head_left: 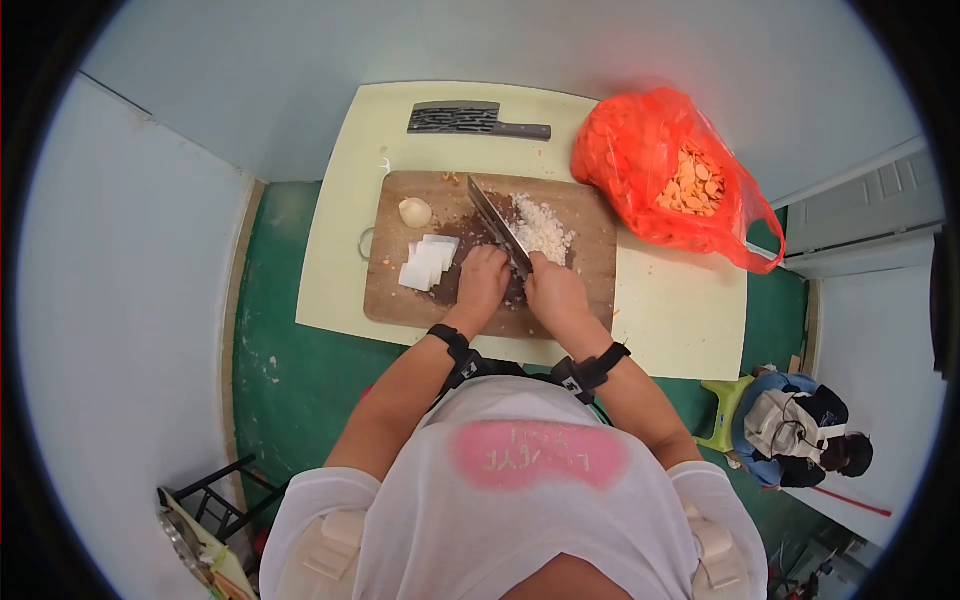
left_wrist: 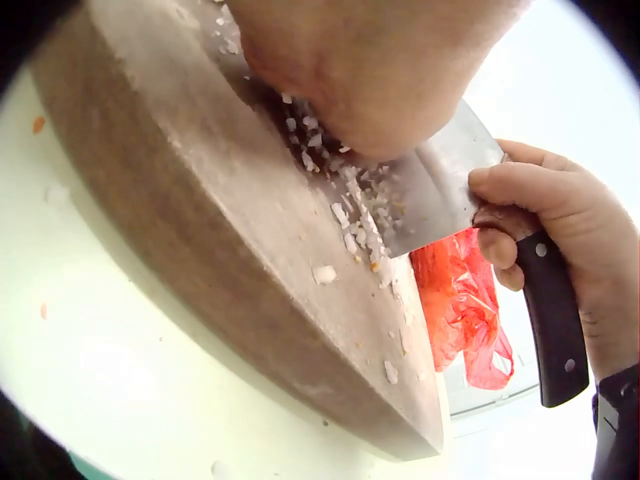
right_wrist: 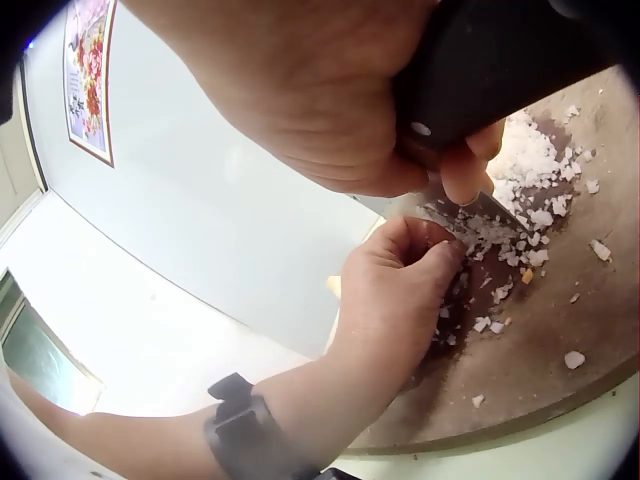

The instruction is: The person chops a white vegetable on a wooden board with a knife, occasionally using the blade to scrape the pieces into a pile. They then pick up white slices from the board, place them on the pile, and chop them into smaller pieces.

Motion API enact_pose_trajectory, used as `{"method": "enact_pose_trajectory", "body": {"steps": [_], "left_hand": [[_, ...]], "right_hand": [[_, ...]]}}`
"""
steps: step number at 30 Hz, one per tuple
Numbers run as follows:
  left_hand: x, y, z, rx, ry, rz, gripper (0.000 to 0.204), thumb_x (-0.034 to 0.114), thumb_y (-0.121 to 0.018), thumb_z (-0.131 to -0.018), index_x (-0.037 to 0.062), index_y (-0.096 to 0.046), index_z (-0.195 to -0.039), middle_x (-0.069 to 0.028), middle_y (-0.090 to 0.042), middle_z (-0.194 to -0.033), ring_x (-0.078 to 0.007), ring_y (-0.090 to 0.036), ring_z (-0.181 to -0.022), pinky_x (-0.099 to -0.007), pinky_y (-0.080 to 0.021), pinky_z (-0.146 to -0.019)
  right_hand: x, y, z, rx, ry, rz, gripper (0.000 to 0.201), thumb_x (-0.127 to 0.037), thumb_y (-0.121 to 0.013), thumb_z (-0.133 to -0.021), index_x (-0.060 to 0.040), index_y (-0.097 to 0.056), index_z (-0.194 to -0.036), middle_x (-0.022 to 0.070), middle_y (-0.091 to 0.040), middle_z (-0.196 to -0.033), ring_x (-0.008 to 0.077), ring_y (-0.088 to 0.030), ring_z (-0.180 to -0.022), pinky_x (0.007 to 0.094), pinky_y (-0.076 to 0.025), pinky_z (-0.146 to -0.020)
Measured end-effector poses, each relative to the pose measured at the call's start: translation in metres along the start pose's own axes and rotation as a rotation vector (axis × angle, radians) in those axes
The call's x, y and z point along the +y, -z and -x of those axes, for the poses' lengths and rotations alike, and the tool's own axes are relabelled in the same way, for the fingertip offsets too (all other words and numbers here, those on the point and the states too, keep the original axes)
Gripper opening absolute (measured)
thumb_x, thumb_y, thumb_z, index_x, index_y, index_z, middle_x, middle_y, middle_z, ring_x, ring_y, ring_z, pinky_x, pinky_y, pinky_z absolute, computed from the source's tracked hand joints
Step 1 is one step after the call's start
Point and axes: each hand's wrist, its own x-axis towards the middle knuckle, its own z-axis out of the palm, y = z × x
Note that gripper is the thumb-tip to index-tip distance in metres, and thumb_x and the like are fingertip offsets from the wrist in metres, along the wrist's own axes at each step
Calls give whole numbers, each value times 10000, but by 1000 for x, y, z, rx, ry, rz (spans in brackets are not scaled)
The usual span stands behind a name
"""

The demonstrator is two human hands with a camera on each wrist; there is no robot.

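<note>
Head, wrist views | right hand (head_left: 556,297) — wrapped round knife handle (left_wrist: 553,320) | left hand (head_left: 484,281) — curled beside blade (head_left: 497,220); cannot tell what's pinched

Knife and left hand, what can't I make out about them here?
Head: anything beneath the left hand, covered by it.
Left wrist: part of that hand, cut off by the top edge.
Right wrist: part of the knife handle, cut off by the top edge.

White short-sleeved T-shirt (head_left: 440,550), pink front patch (head_left: 540,472) with pale lettering (head_left: 573,463); cream shoulder straps (head_left: 335,545); black wristbands (head_left: 605,364) just behind bare hands (head_left: 484,280) (head_left: 557,292).
</note>
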Motion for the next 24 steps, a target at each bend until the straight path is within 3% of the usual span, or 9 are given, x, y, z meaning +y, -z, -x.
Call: {"method": "enact_pose_trajectory", "body": {"steps": [8, 10, 16, 24], "left_hand": [[4, 10, 0, 16, -25, 83, 176, 17, -658, -709, 36, -589, -869, -132, -563, -873, -347, -536, -866, -445, -454, -763], [1, 13, 6, -15, 10, 36, 184, 22, -661, -715, 34, -596, -887, -135, -565, -885, -345, -536, -877, -437, -453, -770], [-3, 3, 3, -26, 31, -33, 127, 45, -647, -738, 50, -602, -856, -125, -568, -862, -340, -542, -845, -432, -455, -748], [0, 5, 4, 3, 28, -61, 133, 37, -644, -719, 53, -596, -842, -125, -562, -845, -338, -537, -819, -437, -455, -725]], "right_hand": [[3, -6, 0, -7, 11, 8, 129, -95, -543, -819, -17, -532, -921, 240, -632, -728, 419, -635, -713, 508, -503, -647], [0, -3, 0, -80, 2, 36, 140, -80, -510, -836, -2, -527, -951, 246, -650, -797, 404, -655, -749, 488, -520, -660], [4, -2, 1, 4, -3, -18, 136, -100, -546, -824, -21, -532, -933, 235, -635, -738, 411, -637, -714, 510, -501, -648], [-5, 0, -1, -53, 29, 27, 138, -97, -494, -847, -13, -541, -946, 223, -650, -777, 397, -649, -753, 489, -512, -673]]}}
